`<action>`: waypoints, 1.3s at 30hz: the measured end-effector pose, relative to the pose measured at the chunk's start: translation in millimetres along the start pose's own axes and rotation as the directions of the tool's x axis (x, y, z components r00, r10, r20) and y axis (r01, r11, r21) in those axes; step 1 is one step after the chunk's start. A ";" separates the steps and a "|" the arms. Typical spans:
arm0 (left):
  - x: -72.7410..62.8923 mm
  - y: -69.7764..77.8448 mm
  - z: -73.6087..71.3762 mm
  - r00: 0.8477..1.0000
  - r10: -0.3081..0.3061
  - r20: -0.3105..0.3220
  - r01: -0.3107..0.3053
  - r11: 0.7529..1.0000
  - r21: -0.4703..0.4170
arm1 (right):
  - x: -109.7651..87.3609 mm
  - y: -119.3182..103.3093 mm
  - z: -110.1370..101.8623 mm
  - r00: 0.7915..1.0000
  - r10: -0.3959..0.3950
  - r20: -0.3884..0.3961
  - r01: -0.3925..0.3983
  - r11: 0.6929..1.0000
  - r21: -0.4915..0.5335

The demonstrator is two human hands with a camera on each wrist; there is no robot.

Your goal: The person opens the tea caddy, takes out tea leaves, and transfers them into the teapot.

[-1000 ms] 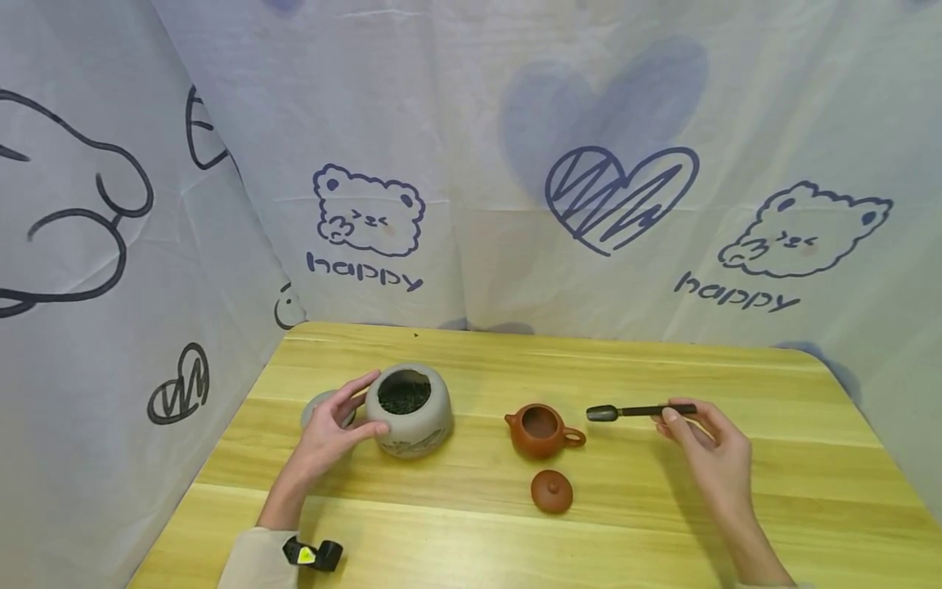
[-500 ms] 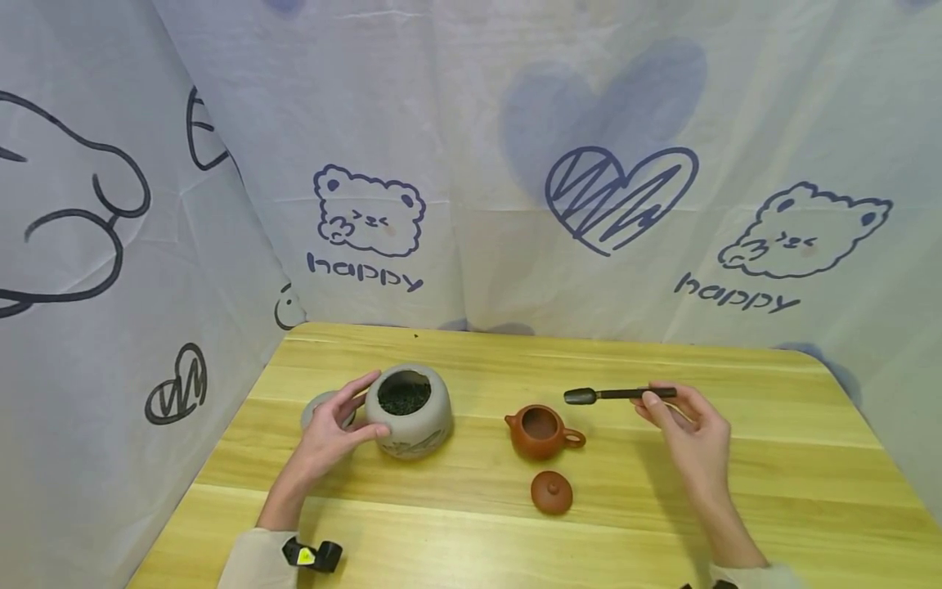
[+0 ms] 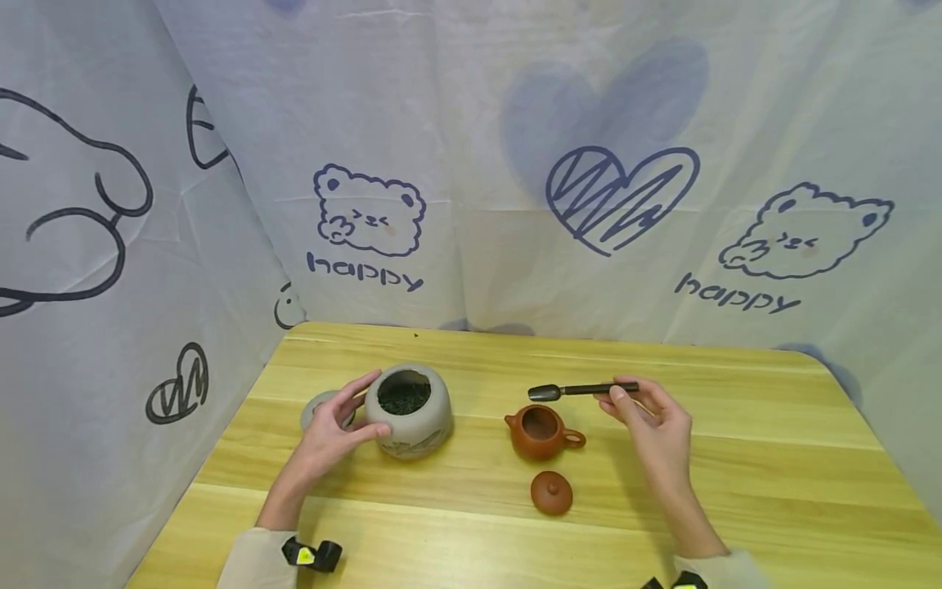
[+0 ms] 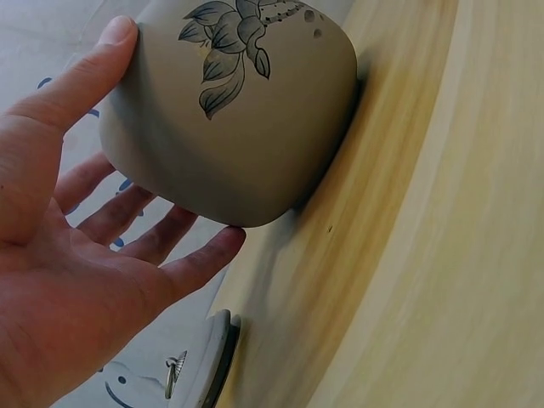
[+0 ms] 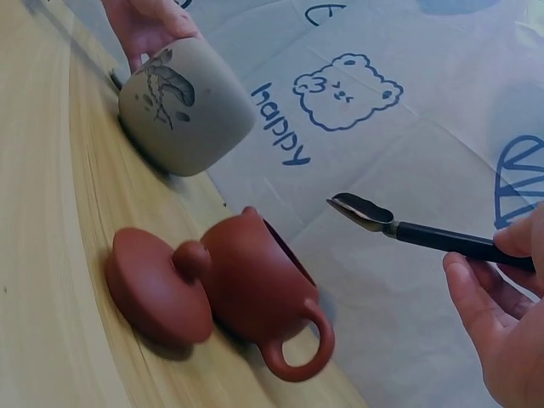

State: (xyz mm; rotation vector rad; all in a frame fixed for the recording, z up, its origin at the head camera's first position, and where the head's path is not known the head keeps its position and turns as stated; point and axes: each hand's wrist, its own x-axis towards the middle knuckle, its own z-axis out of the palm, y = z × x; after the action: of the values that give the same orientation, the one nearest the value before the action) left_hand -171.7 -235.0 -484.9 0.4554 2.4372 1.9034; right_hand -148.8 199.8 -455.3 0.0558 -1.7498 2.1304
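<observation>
A round grey tea jar [image 3: 414, 429] stands lidless on the table, dark tea leaves [image 3: 403, 397] inside. My left hand [image 3: 333, 431] holds its left side, thumb at the front and fingers at the back; the left wrist view shows leaf painting on the jar [image 4: 229, 144]. Between thumb and fingers, my right hand [image 3: 657, 425] pinches the handle of a black tea scoop [image 3: 585, 390]. The scoop's bowl [image 5: 361, 210] hangs in the air above the far side of an open reddish-brown teapot [image 3: 536, 446]. I cannot tell whether the bowl carries anything. The teapot's lid [image 3: 552, 493] lies in front of it.
Behind the left hand, the jar's grey lid [image 4: 210, 361] rests on the table, partly hidden in the head view. The wooden table [image 3: 456, 540] ends at a printed white cloth [image 3: 486, 270] hanging along the back and left.
My right hand has moved left with the tea scoop, from right of the teapot to above it. The left hand, jar, teapot and lids have kept their places.
</observation>
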 end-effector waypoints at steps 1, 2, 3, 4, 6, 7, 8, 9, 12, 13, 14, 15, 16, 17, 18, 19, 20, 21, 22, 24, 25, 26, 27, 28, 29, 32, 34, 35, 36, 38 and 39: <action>0.1 -0.1 -0.2 1.000 0.000 0.000 0.000 1.000 0.002 | 0.1 0.4 2.9 1.000 0.002 0.004 -0.002 1.000 0.003; 0.2 -0.2 -0.3 1.000 0.001 0.000 -0.001 1.000 0.001 | 0.2 0.7 5.9 1.000 0.003 0.007 -0.003 1.000 0.011; 0.3 -0.2 -0.5 1.000 0.001 0.000 -0.001 1.000 0.001 | 0.2 1.0 9.0 1.000 0.005 0.009 -0.005 1.000 0.016; 0.4 -0.2 -0.6 1.000 0.001 0.000 -0.001 1.000 0.002 | 0.2 1.4 12.0 1.000 0.008 0.011 -0.009 1.000 0.022; 0.4 -0.1 -0.8 1.000 0.002 -0.001 -0.002 1.000 0.001 | 0.2 1.9 18.2 1.000 0.014 0.011 -0.014 0.999 0.029; 0.4 0.1 -0.8 1.000 0.002 -0.001 -0.002 1.000 0.001 | 0.3 2.4 21.0 1.000 0.017 0.013 -0.017 0.999 0.029; 0.3 0.3 -0.9 1.000 0.002 -0.001 -0.002 1.000 0.001 | 0.2 2.8 23.9 1.000 0.018 0.017 -0.018 0.999 0.030; 0.2 0.4 -0.8 1.000 0.002 -0.001 -0.002 1.000 0.000 | 0.2 3.2 26.6 1.000 0.020 0.022 -0.021 0.999 0.027; -0.1 0.8 -0.6 1.000 0.002 0.000 -0.002 1.000 -0.009 | 0.2 5.1 34.3 0.999 0.017 0.039 -0.018 1.000 0.024; 0.0 0.7 -0.5 1.000 0.002 0.002 -0.002 1.000 -0.011 | 0.2 5.6 36.7 0.999 0.015 0.044 -0.016 1.000 0.025; 0.1 0.7 -0.4 1.000 0.003 0.003 -0.003 1.000 -0.014 | 0.2 6.0 39.2 0.999 0.012 0.050 -0.013 0.999 0.031; 0.2 0.6 -0.3 1.000 0.004 0.005 -0.004 1.000 -0.015 | 0.1 6.3 41.6 0.998 0.009 0.056 -0.011 0.999 0.038; 0.5 0.5 -0.2 1.000 0.004 0.005 -0.004 1.000 -0.017 | 0.1 6.5 44.0 0.998 0.005 0.060 -0.007 0.999 0.045; 0.8 0.3 -0.1 1.000 0.005 0.006 -0.005 1.000 -0.017 | 0.2 6.6 46.5 0.998 0.002 0.065 -0.005 0.999 0.054; 1.0 0.3 -0.1 1.000 0.006 0.007 -0.006 1.000 -0.016 | 0.2 6.6 48.8 0.998 -0.001 0.069 -0.003 0.998 0.058; 1.2 0.3 0.0 1.000 0.006 0.007 -0.006 1.000 -0.017 | 0.1 6.6 51.1 0.997 -0.002 0.073 -0.002 0.998 0.059; 1.3 0.4 0.0 1.000 0.007 0.006 -0.007 1.000 -0.019 | 0.2 6.6 53.4 0.997 -0.004 0.077 -0.001 0.998 0.059; 1.4 0.3 0.0 1.000 0.007 0.007 -0.007 1.000 -0.019 | 0.3 6.6 55.7 0.997 -0.006 0.080 0.001 0.998 0.059; 1.5 0.4 0.1 1.000 0.007 0.007 -0.007 1.000 -0.020 | 0.4 6.7 58.0 0.996 -0.007 0.084 0.002 0.998 0.059; 1.4 0.4 0.0 1.000 0.005 0.005 -0.005 1.000 -0.018 | 0.7 7.0 63.0 0.996 -0.014 0.094 0.008 0.998 0.059; 1.3 0.3 -0.1 1.000 0.002 0.005 -0.002 1.000 -0.014 | 1.0 7.2 65.8 0.995 -0.019 0.100 0.012 0.998 0.066; 1.2 0.1 -0.2 1.000 -0.001 0.004 0.001 1.000 -0.009 | 1.3 7.4 68.6 0.994 -0.024 0.105 0.016 0.997 0.078; 1.0 0.0 -0.3 1.000 -0.005 0.002 0.005 1.000 -0.005 | 1.5 7.6 71.6 0.994 -0.028 0.109 0.019 0.996 0.090; 0.8 -0.2 -0.4 1.000 -0.010 0.000 0.010 1.000 0.000 | 1.9 7.9 74.6 0.993 -0.032 0.113 0.021 0.995 0.101; 0.7 -0.4 -0.5 1.000 -0.013 0.000 0.013 1.000 0.003 | 2.0 8.2 77.6 0.993 -0.036 0.117 0.023 0.993 0.114; 0.3 -0.9 -0.4 1.000 -0.016 0.000 0.016 1.000 0.007 | 2.2 9.1 86.7 0.991 -0.037 0.125 0.021 0.991 0.134; 0.1 -1.2 -0.2 1.000 -0.016 -0.001 0.016 1.000 0.006 | 2.0 10.0 92.7 0.991 -0.035 0.132 0.017 0.990 0.138; 0.0 -1.3 -0.1 1.000 -0.016 -0.002 0.016 1.000 0.006 | 1.8 10.5 95.7 0.990 -0.033 0.136 0.014 0.990 0.141; -0.1 -1.4 0.1 1.000 -0.017 -0.003 0.017 1.000 0.006 | 1.7 11.2 98.6 0.990 -0.031 0.140 0.011 0.990 0.141; -0.5 -1.5 0.3 1.000 -0.019 -0.005 0.019 1.000 0.006 | 1.2 12.1 104.5 0.989 -0.030 0.148 0.007 0.989 0.149; -0.6 -1.5 0.4 1.000 -0.020 -0.007 0.020 1.000 0.006 | 0.9 12.5 107.3 0.988 -0.028 0.152 0.005 0.989 0.150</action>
State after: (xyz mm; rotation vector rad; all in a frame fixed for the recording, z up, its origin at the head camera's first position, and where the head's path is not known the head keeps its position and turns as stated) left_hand -171.4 -235.1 -486.6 0.4242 2.4430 1.8932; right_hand -175.9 96.0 -442.9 0.2812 -1.6614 2.2949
